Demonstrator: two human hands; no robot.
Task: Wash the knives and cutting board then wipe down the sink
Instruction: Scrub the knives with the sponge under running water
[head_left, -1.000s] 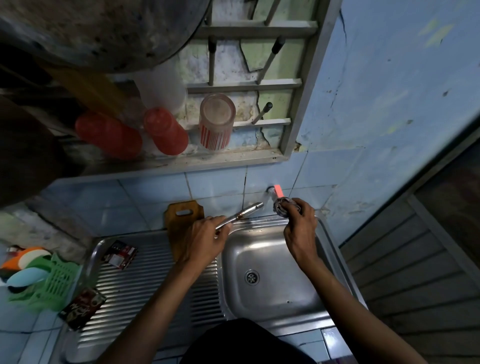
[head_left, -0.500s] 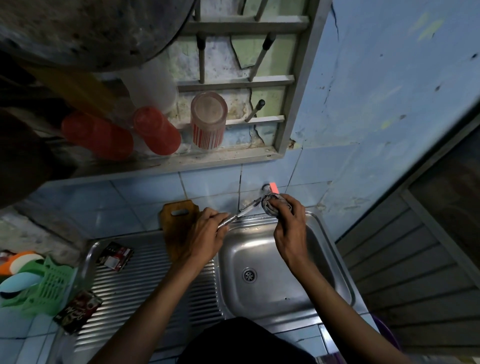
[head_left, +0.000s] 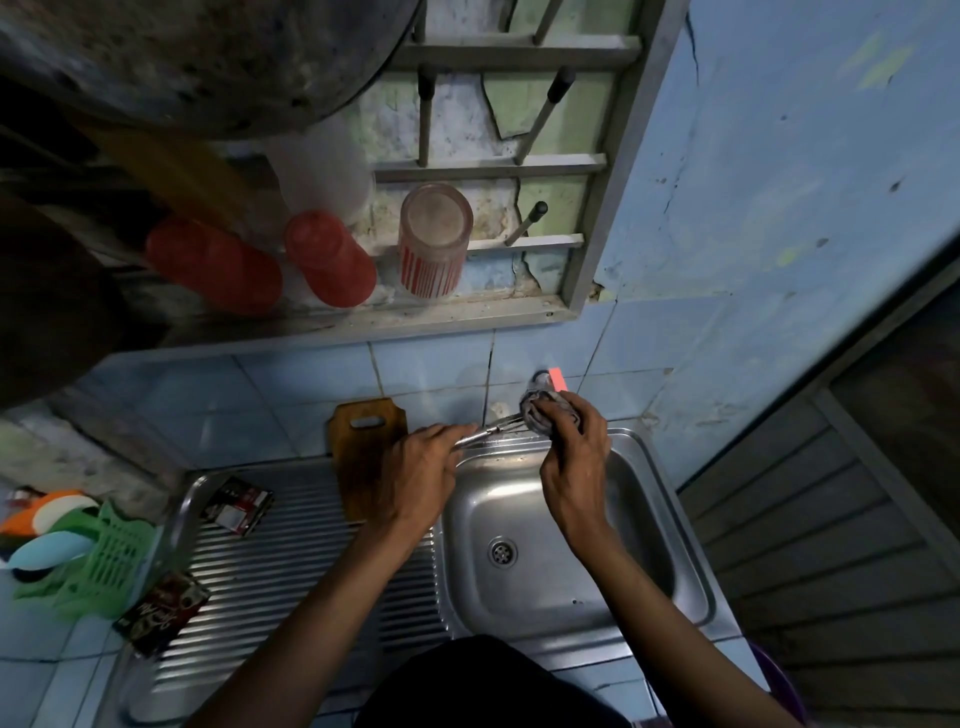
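Head view: left hand (head_left: 415, 478) sits over the back-left corner of the stainless steel sink basin (head_left: 561, 587), fingers (head_left: 447, 434) curled round the handle of a slim metal knife (head_left: 485, 432). Knife lies nearly level, tip pointing right twd the tap, over the basin's back rim. Right hand (head_left: 576, 467) is at the back-right of the basin, fingers wrapped round a bunched grey cloth (head_left: 540, 410) that's pressed onto the knife's blade end; blade tip is hidden in the cloth. Just behind the cloth, a wall tap w/ small red-orange lever (head_left: 556, 375); tap body mostly hidden.

Brown wooden cutting board w/ handle slot (head_left: 363, 441) stands on edge, leaning on the blue tiled wall (head_left: 291, 395), at the back of the ribbed steel drainboard (head_left: 291, 571), just left of the left hand & partly covered by it. Two small dark printed sachets on the drainboard: one near the back (head_left: 239, 505), one at the front-left edge (head_left: 163, 610).

Green plastic slotted basket (head_left: 98, 561) on the tiled worktop left of the sink, holding orange, white & light-blue plastic pieces; can't tell what they are.

Above on the ledge: two red plastic cups lying on their sides (head_left: 330, 260), a clear tumbler w/ red stripes upside down (head_left: 434, 241), grey metal window bars (head_left: 514, 52) behind.
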